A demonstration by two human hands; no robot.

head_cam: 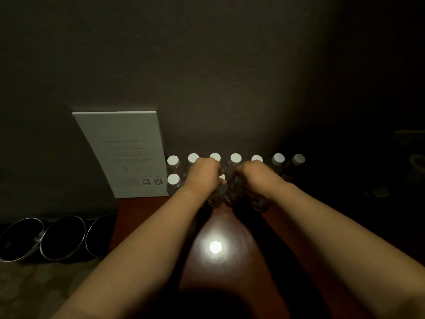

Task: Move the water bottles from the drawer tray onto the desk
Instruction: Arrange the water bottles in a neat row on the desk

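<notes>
Middle of the frame: left hand (203, 174) and right hand (249, 178) each grip water bottles (217, 196) near the caps; full, heavy, slippery.

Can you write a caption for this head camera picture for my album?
Both hands, left hand and right hand, grip water bottles on the reddish desk, beside a row of white-capped bottles.
</notes>
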